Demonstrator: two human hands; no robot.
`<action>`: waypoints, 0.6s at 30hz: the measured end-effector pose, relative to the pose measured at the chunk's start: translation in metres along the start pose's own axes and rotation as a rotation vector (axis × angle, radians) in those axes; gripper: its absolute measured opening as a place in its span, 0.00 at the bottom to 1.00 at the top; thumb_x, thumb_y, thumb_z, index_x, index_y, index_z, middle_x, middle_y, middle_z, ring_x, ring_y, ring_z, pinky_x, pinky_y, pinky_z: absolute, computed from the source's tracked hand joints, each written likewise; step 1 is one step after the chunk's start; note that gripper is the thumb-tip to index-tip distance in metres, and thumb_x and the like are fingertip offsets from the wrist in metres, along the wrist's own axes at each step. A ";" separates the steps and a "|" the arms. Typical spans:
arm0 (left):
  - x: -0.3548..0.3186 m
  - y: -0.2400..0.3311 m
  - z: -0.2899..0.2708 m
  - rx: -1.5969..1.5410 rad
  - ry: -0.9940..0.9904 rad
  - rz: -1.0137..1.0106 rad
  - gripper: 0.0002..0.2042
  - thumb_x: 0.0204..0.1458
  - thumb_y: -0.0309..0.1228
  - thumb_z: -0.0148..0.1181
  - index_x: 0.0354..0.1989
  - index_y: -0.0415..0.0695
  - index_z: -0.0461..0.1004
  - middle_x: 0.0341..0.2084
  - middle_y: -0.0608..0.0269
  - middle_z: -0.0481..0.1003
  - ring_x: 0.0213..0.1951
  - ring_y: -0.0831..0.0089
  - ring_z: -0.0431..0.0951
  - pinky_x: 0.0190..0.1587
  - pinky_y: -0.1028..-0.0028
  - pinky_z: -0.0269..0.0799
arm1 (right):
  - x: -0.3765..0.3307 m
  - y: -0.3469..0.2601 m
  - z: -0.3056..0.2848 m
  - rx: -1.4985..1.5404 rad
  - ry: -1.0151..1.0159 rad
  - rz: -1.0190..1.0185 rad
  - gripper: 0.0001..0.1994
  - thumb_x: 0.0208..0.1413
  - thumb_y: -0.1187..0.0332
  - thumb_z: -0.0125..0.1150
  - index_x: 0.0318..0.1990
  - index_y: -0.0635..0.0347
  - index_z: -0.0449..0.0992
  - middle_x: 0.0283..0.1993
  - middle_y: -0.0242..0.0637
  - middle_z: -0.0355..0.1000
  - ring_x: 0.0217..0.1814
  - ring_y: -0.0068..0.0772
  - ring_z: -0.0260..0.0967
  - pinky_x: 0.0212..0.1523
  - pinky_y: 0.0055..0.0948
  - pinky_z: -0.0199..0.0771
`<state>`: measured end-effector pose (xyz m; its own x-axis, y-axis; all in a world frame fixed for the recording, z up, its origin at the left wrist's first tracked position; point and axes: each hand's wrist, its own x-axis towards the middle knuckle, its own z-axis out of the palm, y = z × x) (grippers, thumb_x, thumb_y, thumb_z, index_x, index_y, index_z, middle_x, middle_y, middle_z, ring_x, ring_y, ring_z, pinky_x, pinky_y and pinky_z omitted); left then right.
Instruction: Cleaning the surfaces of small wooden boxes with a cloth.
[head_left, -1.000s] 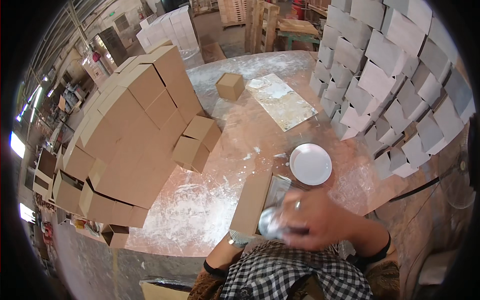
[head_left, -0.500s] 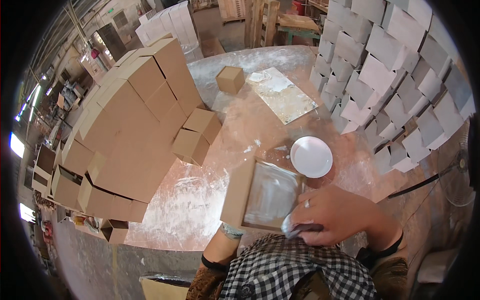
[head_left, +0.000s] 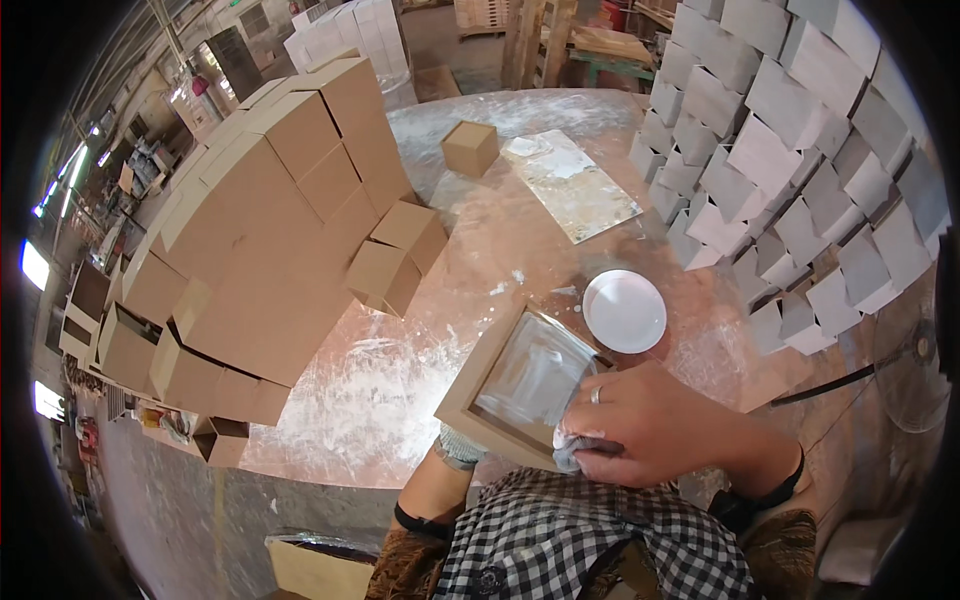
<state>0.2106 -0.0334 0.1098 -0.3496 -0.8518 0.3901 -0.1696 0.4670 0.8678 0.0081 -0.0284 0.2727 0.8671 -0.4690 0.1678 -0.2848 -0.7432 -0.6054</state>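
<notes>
An open-fronted brown box [head_left: 462, 398] with a raised rim is held tilted above the table, in front of my apron. Streaky white smears [head_left: 540, 372] cover its recessed face. My left hand [head_left: 460, 447], in a pale knit glove, supports the box from below at its left; the box hides its fingers. My right hand [head_left: 645, 420] has a ring and pinches a crumpled whitish cloth [head_left: 570, 450] against the lower right of the recess. Just beyond the right hand stands a white round bowl [head_left: 624, 312] with something white inside.
Stacked brown boxes [head_left: 260, 220] form a wall at the left, with two loose boxes [head_left: 395, 260] beside it. Another box [head_left: 470, 148] and a stained board [head_left: 575, 185] lie at the back of the smeared table [head_left: 360, 420]. White boxes [head_left: 770, 150] and a fan [head_left: 910, 350] stand right.
The box has turned a little, so its recessed face shows more to me. My right hand and the cloth have shifted slightly left along its lower right edge.
</notes>
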 end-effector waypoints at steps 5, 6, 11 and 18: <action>0.016 0.025 0.001 0.274 -0.149 0.189 0.23 0.52 0.34 0.55 0.56 0.42 0.61 0.53 0.59 0.64 0.54 0.71 0.64 0.51 0.72 0.65 | 0.005 0.022 0.003 -0.036 0.033 0.019 0.10 0.42 0.64 0.57 0.33 0.57 0.72 0.25 0.41 0.70 0.29 0.44 0.69 0.30 0.38 0.68; 0.012 0.024 0.006 0.279 -0.158 0.195 0.23 0.52 0.34 0.55 0.56 0.42 0.62 0.53 0.59 0.64 0.53 0.71 0.64 0.51 0.72 0.65 | 0.010 0.027 -0.002 -0.038 0.121 0.056 0.11 0.41 0.65 0.57 0.33 0.58 0.72 0.26 0.42 0.71 0.30 0.44 0.69 0.31 0.38 0.68; -0.008 0.000 0.025 -0.061 -0.019 0.001 0.21 0.52 0.35 0.55 0.54 0.42 0.63 0.50 0.60 0.66 0.50 0.71 0.66 0.50 0.72 0.66 | 0.018 0.049 0.011 -0.054 0.308 0.227 0.11 0.40 0.66 0.57 0.33 0.59 0.74 0.27 0.43 0.71 0.31 0.45 0.69 0.33 0.36 0.68; -0.030 -0.047 0.028 -0.608 0.214 -0.241 0.20 0.52 0.35 0.54 0.52 0.42 0.65 0.47 0.60 0.68 0.47 0.71 0.68 0.49 0.72 0.67 | 0.020 0.068 0.050 0.384 0.685 0.436 0.11 0.42 0.71 0.58 0.35 0.64 0.72 0.29 0.47 0.72 0.32 0.38 0.72 0.34 0.31 0.70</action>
<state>0.2028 -0.0233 0.0492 -0.1664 -0.9726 0.1623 0.3494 0.0957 0.9321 0.0266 -0.0640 0.1957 0.2450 -0.9453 0.2155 -0.2690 -0.2798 -0.9216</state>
